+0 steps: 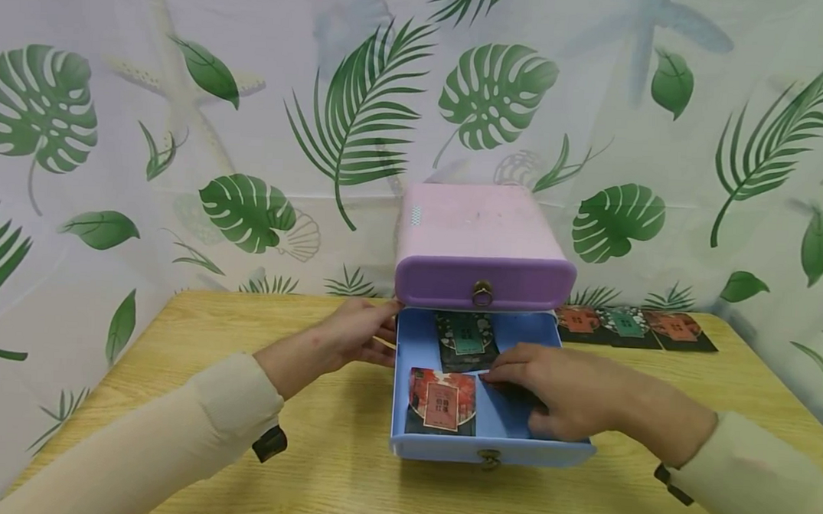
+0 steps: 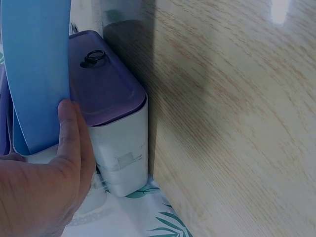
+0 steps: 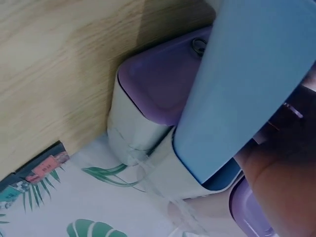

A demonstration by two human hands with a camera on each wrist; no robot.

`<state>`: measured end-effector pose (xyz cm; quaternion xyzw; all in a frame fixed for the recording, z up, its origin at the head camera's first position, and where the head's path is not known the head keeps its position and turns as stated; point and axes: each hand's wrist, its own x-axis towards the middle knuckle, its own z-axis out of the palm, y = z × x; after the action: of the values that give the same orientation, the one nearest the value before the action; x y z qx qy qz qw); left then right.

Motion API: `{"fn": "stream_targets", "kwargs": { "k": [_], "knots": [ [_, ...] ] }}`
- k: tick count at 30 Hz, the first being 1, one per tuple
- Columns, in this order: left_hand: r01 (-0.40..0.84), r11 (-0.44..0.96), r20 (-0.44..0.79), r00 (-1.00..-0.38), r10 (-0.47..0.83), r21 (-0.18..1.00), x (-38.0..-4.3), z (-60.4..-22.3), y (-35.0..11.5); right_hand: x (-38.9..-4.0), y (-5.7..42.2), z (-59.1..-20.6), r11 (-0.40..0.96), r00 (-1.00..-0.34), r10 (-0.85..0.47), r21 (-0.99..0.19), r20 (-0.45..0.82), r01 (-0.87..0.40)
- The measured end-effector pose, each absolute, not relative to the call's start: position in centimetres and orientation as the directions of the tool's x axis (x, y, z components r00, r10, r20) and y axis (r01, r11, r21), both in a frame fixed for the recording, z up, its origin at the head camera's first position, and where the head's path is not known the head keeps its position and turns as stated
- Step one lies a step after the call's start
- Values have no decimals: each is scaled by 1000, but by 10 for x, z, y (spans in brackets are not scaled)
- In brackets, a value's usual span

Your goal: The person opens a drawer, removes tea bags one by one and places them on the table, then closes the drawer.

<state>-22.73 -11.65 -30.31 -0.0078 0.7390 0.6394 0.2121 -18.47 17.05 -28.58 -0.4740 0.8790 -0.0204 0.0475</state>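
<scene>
A blue drawer (image 1: pixel 493 449) stands pulled out below the purple-fronted top drawer (image 1: pixel 445 283) of a small cabinet (image 1: pixel 475 221). Inside it lie a green-labelled packet (image 1: pixel 467 341) at the back and a red-labelled packet (image 1: pixel 442 402) at the front left. My right hand (image 1: pixel 571 390) reaches into the drawer's right side and pinches a dark packet (image 3: pixel 284 116), mostly hidden by the fingers. On the other side, my left hand (image 1: pixel 353 335) is by the drawer's left wall; in the left wrist view its extended fingers (image 2: pixel 69 126) touch that blue wall.
Several packets (image 1: pixel 631 328), with red and green labels, lie in a row on the wooden table (image 1: pixel 292 466) right of the cabinet. Another purple-fronted drawer (image 2: pixel 106 84) sits beneath the blue one. A leaf-printed cloth (image 1: pixel 362 132) hangs behind.
</scene>
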Motion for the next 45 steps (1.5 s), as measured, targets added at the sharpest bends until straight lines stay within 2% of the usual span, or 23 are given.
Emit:
{"fn": "stream_targets", "kwargs": {
  "k": [9,28,35,38,45],
  "knots": [
    [-287,163,-321,-912,256,944,-227,-302,-117,-183,172,-287,506,-499,-855,15,139,-863],
    [-292,171,-329,-907,262,941,-227,-302,-119,-170,188,-257,504,-481,-821,-4,308,-864],
    [-289,173,-327,-907,266,942,-228,-303,-119,-165,198,-246,563,-500,-794,105,347,-820],
    [-288,172,-326,-906,269,942,-228,-303,-118,-165,202,-245,578,-516,-785,108,343,-809],
    [-292,168,-329,-903,275,942,-228,-303,-117,-169,217,-245,586,-508,-773,120,381,-801]
  ]
}}
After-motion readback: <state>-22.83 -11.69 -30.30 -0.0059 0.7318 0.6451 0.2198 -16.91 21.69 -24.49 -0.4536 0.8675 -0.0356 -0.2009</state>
